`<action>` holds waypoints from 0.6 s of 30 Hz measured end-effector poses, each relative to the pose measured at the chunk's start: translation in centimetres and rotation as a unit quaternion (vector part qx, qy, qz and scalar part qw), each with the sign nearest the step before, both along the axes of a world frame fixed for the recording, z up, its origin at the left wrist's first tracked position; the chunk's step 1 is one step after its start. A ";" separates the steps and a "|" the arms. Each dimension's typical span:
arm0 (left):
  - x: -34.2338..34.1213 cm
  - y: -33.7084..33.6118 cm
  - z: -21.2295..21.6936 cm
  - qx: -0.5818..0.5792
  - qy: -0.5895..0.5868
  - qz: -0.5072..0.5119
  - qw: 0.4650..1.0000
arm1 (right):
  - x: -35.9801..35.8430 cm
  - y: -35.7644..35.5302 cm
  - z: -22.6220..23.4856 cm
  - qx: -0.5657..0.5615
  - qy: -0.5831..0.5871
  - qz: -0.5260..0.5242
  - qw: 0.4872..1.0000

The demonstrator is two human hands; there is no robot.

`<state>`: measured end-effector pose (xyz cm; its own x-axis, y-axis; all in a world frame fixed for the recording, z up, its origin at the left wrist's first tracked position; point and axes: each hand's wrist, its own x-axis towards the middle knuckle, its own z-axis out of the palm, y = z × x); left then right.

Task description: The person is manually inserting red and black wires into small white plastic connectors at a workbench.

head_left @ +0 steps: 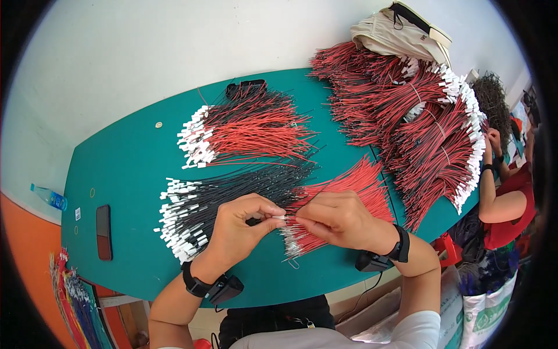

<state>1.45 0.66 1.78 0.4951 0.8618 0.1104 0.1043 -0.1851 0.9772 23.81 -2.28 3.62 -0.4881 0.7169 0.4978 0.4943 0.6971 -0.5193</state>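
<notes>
Connector (pixel 280 217) sits pinched in left hand (pixel 241 225), probably light and stiff, best gripped by its sides; right hand (pixel 337 216), fingers narrow, just right: can't tell its hold.

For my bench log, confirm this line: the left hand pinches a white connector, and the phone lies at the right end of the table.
Not quite: the phone lies at the left end of the table, as the head view shows. The left hand does pinch a white connector.
</notes>
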 end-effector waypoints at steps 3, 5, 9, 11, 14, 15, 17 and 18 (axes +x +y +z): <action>0.1 -0.1 0.1 0.017 -0.002 0.005 1.000 | -0.1 0.0 -0.1 -0.003 0.005 0.005 1.000; 0.1 -0.2 0.5 0.076 0.035 0.010 0.996 | -0.1 0.0 -0.2 -0.003 0.007 0.007 1.000; 0.3 -0.2 0.5 0.124 0.045 0.022 0.991 | -0.2 -0.2 -0.2 -0.005 0.013 0.006 1.000; 0.3 -0.3 0.5 0.133 0.041 0.027 0.990 | -0.2 -0.3 -0.1 0.043 -0.035 -0.006 0.998; 0.4 -0.3 0.7 0.142 0.048 0.027 0.988 | -0.4 -0.2 -0.6 0.061 -0.038 -0.006 0.997; 0.4 -0.3 0.7 0.141 0.047 0.027 0.988 | -0.4 -0.1 -0.9 0.056 -0.018 -0.001 0.998; 0.3 -0.2 0.5 0.122 0.033 0.021 0.992 | -0.5 -0.1 -1.0 0.050 0.001 0.003 0.999; 0.3 -0.2 0.5 0.113 0.026 0.018 0.993 | -0.6 -0.1 -1.0 0.030 0.016 0.005 0.999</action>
